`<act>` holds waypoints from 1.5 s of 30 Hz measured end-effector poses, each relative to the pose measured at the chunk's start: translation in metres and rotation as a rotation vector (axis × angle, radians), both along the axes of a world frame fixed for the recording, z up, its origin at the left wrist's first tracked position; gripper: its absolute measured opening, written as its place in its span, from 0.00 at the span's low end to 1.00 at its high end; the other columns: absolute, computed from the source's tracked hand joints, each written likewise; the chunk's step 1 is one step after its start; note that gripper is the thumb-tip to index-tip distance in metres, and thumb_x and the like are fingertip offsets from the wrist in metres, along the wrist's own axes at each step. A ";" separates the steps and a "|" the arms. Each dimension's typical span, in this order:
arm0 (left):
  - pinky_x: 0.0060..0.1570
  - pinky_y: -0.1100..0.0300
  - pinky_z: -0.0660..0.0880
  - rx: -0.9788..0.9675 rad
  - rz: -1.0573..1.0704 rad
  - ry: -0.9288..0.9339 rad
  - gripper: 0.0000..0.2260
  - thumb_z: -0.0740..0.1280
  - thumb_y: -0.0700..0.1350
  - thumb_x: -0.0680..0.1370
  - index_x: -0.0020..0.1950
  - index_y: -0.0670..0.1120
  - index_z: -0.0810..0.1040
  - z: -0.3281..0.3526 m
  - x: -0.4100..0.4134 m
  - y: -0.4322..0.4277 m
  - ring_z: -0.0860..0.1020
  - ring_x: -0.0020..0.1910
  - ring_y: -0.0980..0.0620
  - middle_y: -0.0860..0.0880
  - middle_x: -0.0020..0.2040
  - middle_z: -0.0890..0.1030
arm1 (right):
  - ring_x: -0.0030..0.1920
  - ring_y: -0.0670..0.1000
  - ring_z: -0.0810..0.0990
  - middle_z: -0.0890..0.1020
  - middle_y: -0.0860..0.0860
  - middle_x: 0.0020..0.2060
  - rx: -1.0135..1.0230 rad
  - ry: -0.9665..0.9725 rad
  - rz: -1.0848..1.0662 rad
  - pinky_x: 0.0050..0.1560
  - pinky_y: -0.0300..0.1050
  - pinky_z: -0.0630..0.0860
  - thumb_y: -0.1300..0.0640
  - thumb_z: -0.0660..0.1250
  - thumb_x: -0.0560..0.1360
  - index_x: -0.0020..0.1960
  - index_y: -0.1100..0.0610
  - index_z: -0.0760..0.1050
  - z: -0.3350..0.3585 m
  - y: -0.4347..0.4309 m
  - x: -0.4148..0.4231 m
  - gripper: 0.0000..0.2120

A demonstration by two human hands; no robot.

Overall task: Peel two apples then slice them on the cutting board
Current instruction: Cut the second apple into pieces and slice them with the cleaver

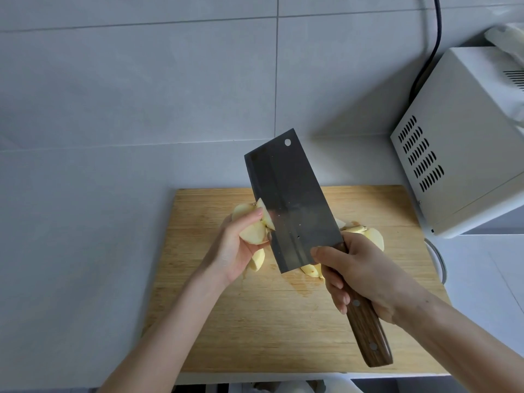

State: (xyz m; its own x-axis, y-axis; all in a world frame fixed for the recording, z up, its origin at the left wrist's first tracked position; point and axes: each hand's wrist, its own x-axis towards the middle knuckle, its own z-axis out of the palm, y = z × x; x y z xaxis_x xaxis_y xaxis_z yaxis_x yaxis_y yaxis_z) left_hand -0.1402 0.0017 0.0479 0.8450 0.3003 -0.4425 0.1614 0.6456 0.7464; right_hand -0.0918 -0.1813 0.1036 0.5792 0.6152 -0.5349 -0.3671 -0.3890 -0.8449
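Peeled apple piece (252, 232), clamped in curled fingers (251, 217) of the left hand (229, 251) above the cutting board (255, 321) at 11 o'clock, touches the cleaver (292, 205) gripped by the right hand (365, 273): cutting off the board risks the blade slipping into the palm.
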 end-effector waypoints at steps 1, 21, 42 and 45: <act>0.29 0.64 0.75 0.004 -0.006 -0.004 0.11 0.67 0.41 0.67 0.49 0.45 0.75 0.001 0.000 0.000 0.76 0.39 0.51 0.48 0.40 0.79 | 0.19 0.52 0.66 0.67 0.55 0.19 0.002 0.003 0.005 0.23 0.42 0.71 0.63 0.61 0.77 0.27 0.59 0.67 0.000 0.000 0.000 0.19; 0.36 0.54 0.79 0.193 -0.195 0.020 0.07 0.72 0.40 0.70 0.46 0.42 0.78 -0.007 -0.018 0.022 0.81 0.40 0.48 0.45 0.41 0.83 | 0.17 0.50 0.64 0.66 0.54 0.19 0.098 0.188 0.056 0.21 0.40 0.68 0.63 0.61 0.78 0.20 0.53 0.72 -0.014 0.000 0.004 0.27; 0.39 0.51 0.82 0.497 -0.286 0.838 0.16 0.75 0.48 0.71 0.50 0.39 0.79 -0.049 -0.170 0.080 0.83 0.39 0.47 0.42 0.43 0.84 | 0.22 0.49 0.68 0.70 0.53 0.24 -0.197 0.268 0.510 0.27 0.40 0.71 0.62 0.62 0.75 0.39 0.60 0.70 -0.085 0.080 -0.079 0.07; 0.33 0.54 0.80 0.496 -0.257 0.942 0.16 0.76 0.50 0.70 0.49 0.40 0.78 -0.052 -0.206 0.077 0.83 0.39 0.46 0.41 0.44 0.83 | 0.22 0.48 0.68 0.69 0.52 0.23 -0.232 0.272 0.610 0.26 0.39 0.70 0.62 0.62 0.75 0.36 0.59 0.67 -0.087 0.091 -0.100 0.09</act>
